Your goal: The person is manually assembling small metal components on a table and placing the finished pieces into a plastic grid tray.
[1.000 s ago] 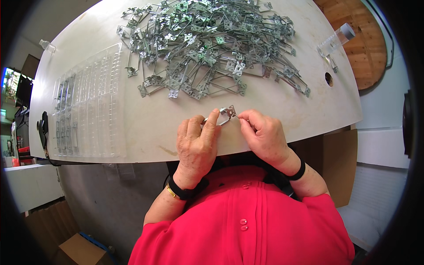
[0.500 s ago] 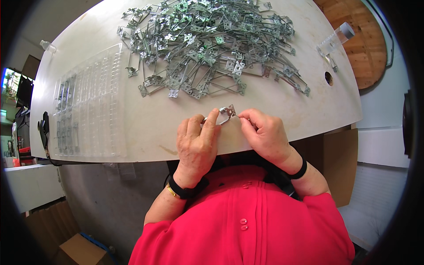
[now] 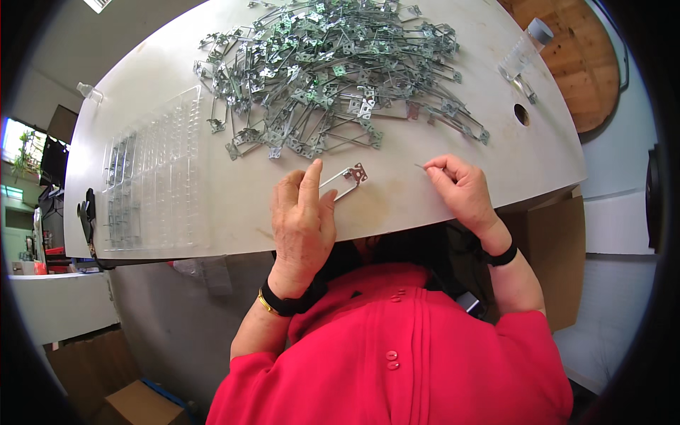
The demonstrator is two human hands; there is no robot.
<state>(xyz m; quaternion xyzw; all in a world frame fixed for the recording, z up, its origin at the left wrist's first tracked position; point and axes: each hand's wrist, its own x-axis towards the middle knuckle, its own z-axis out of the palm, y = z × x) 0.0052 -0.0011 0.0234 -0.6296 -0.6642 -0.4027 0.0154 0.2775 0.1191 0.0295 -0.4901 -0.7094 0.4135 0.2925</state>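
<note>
My left hand (image 3: 301, 223) grips a metal bracket (image 3: 359, 173), a perforated plate with two thin parallel rods that run back under my fingers. The rods' far end is hidden by the hand. Off to the right, apart from the bracket, my right hand (image 3: 464, 193) is closed in a pinch between thumb and forefinger. A thin grey metal pin (image 3: 420, 166) sticks out of that pinch; its other end is hidden. Beyond both hands lies a big heap of similar metal brackets (image 3: 312, 85) with rods and punched plates.
A clear plastic compartment tray (image 3: 166, 177) lies at the left, with metal parts in its left columns. Black-handled scissors (image 3: 86, 216) rest beside it. A small bottle (image 3: 89, 92) stands far left, a clear bottle (image 3: 524, 53) far right near a table hole (image 3: 521, 115).
My right hand has moved right, away from the bracket, with the thin pin in its pinch. My left hand has shifted slightly left with the bracket. The whole view has turned a little.
</note>
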